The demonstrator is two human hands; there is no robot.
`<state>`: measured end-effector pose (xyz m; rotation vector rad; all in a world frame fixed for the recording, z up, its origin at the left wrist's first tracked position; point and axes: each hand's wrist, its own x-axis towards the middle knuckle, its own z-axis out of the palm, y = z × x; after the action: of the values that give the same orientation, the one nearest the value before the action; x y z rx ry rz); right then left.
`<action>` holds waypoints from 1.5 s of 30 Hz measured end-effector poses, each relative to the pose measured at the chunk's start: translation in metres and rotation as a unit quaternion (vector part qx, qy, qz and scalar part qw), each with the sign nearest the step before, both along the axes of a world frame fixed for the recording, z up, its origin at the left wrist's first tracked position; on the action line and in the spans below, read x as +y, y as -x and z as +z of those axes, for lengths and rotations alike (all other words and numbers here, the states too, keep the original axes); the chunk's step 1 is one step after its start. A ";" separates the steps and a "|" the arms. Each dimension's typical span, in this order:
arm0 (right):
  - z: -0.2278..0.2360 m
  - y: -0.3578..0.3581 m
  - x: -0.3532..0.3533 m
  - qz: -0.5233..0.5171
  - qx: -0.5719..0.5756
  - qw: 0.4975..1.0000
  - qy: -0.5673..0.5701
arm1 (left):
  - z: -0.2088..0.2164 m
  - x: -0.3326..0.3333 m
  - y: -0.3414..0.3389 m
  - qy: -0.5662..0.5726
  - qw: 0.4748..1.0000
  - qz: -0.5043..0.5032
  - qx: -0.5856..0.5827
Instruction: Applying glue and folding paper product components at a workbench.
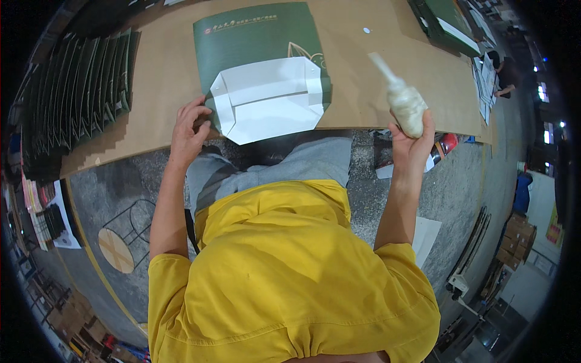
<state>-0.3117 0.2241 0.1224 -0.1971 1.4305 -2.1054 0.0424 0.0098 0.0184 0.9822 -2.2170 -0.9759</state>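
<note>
A dark green paper bag (254, 45) lies flat on the table, its white bottom folded out into flaps (275, 118) toward me. My left hand (192, 128) is at the left corner of that folded bottom. Its fingertips touch the bag's edge, and the thumb stays apart from the curled fingers. Off to the right, my right hand (417, 136) is wrapped round a whitish squeeze bottle (407, 109). The bottle's long pale nozzle points up and away to the left, clear of the bag, and is slightly blurred.
Many folded green bags (85, 85) stand in a row at the left of the brown tabletop (354, 78). More green bags (448, 27) are stacked at the far right, beside white sheets (484, 85). A round-topped stool (116, 250) stands on the floor at left. Another person (505, 75) is at far right.
</note>
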 end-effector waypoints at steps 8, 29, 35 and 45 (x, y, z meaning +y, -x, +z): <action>-0.076 0.058 -0.005 0.016 -0.148 0.989 0.002 | 0.007 -0.018 0.014 0.019 0.999 0.046 -0.013; -0.081 -0.010 -0.107 0.268 0.648 0.678 -0.221 | 0.013 -0.024 0.028 0.106 0.989 -0.023 -0.098; -0.092 0.000 -0.073 0.355 0.740 0.546 -0.168 | 0.019 0.008 0.012 0.231 0.929 -0.131 -0.259; -0.093 -0.021 -0.079 0.282 0.715 0.609 -0.197 | 0.006 0.017 0.025 0.271 0.949 -0.037 -0.158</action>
<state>-0.2907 0.1452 0.0291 -2.1682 2.0612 -0.7408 0.0169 0.0269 0.0245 0.8367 -2.5942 -0.2016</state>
